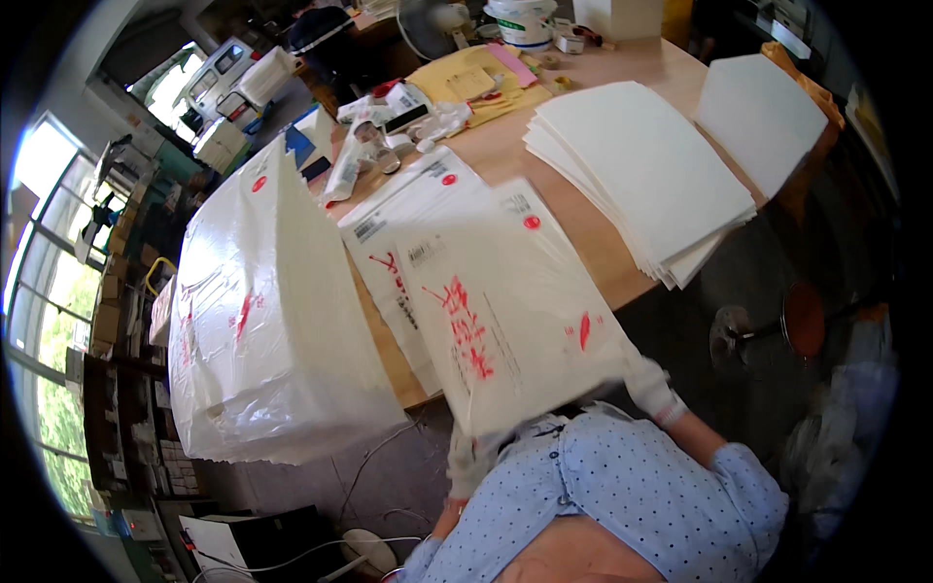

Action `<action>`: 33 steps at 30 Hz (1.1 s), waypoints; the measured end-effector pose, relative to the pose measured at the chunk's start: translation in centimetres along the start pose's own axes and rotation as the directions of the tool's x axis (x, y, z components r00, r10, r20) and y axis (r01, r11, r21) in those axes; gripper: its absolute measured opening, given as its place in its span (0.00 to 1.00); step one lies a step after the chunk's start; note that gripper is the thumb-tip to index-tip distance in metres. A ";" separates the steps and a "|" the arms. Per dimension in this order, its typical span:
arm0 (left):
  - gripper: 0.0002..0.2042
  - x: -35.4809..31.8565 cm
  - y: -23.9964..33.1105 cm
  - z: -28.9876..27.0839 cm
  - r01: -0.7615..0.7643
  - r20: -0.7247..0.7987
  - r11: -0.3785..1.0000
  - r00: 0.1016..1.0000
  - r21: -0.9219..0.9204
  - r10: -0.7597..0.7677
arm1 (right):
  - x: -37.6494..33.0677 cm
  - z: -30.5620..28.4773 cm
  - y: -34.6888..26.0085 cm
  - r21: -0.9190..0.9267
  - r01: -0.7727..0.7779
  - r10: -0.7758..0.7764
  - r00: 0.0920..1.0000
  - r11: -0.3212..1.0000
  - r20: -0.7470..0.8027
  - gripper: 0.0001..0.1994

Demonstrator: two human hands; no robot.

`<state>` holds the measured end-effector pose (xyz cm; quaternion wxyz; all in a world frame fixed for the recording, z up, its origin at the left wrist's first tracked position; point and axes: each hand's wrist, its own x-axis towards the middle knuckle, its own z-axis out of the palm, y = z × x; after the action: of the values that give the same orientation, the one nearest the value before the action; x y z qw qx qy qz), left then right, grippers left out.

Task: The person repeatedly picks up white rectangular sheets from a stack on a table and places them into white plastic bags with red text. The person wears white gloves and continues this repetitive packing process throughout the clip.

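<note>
A large flat white plastic package (pixel 530 321) with red handwritten marks and a red round spot lies in front of me. It reaches past the table's near edge, tilted toward my body. My right hand (pixel 649 387), in a white glove, grips its near right corner. At the near left corner is my gloved left hand (pixel 470 459), closed on the package's edge; its fingers are partly hidden by the plastic. Under the held package, a similar white package (pixel 394 262) with red marks lies on the table. To the left stands a big stack wrapped in clear plastic (pixel 262 321).
On the wooden table (pixel 622 277), a fanned stack of white sheets (pixel 641 165) lies right, with another white board (pixel 763 117) beyond. Farther back are yellow envelopes (pixel 466 78), a phone (pixel 405 120), a white bucket (pixel 523 21) and a fan (pixel 428 29). A round stool (pixel 804 319) stands right.
</note>
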<state>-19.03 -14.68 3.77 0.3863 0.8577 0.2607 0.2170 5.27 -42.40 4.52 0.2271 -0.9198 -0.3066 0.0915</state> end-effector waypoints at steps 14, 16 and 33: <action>0.05 10.1 8.0 -4.3 -0.273 0.035 0.948 0.959 -0.166 0.282 | 3.8 3.0 5.0 0.817 -0.418 0.383 0.885 0.398 0.266 0.20; 0.05 12.7 13.0 -6.9 -0.401 -0.021 0.895 0.914 -0.195 0.405 | 4.0 3.1 -0.6 0.917 -0.398 0.124 0.912 0.026 0.392 0.20; 0.13 10.3 -6.9 -43.1 0.271 -0.836 0.882 0.507 0.385 0.209 | 11.4 1.2 -41.3 0.929 -0.255 -0.735 0.570 0.269 0.369 0.19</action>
<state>-37.76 19.24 26.42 -0.0104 0.6961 0.4774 0.5361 -7.56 -5.79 22.66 0.5689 -0.3927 -0.4146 0.5918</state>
